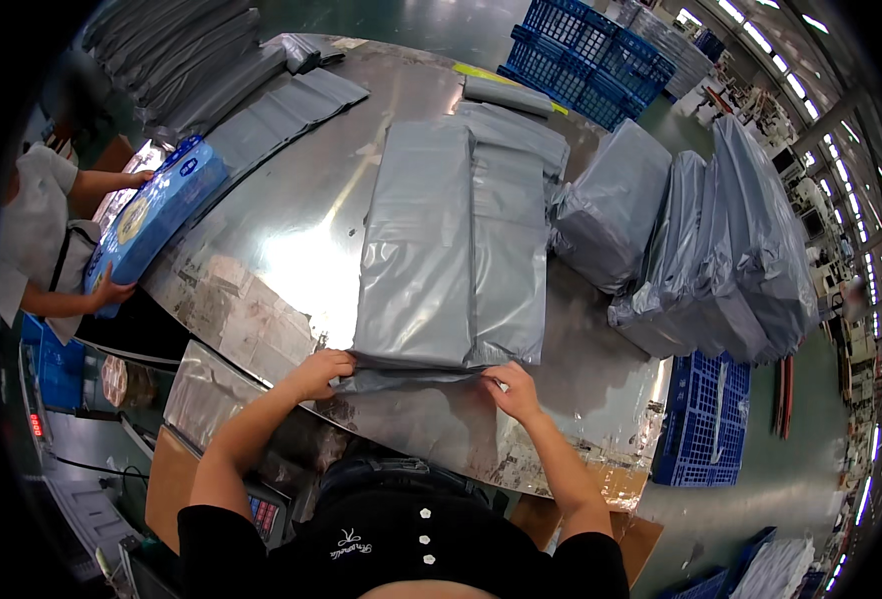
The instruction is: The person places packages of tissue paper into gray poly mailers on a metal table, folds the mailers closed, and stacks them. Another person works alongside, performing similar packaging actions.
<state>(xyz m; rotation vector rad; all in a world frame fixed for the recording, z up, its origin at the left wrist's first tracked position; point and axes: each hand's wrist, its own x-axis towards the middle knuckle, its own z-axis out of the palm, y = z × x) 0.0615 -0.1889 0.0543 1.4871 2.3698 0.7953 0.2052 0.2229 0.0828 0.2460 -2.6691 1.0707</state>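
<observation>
Straight ahead of both hands, grey plastic wrapping [416, 250] lies across the metal table [336, 95], its two long panels side by side, and whether that's one bag or two overlapping, I can't tell! Left hand [321, 375] has the near edge pinched at its left corner, right hand [511, 389] closes thumb and fingers on that edge further right, and between them the film bunches loosely. As I'd judge it, the spreading out looks done, while the near edge remains unsettled and the right panel creased; the contents are hidden. Off to the right of the grip, plump grey parcels [720, 250] lean together, crowding that side, with a blue pallet [705, 424] below them. Beyond the grip, a rolled grey bundle [509, 96], then blue crates [590, 60]. Well left of the grip, a co-worker [46, 215] holds a blue package [161, 205] near piled grey bags [176, 70]. Nothing visible blocks the space between the hands
</observation>
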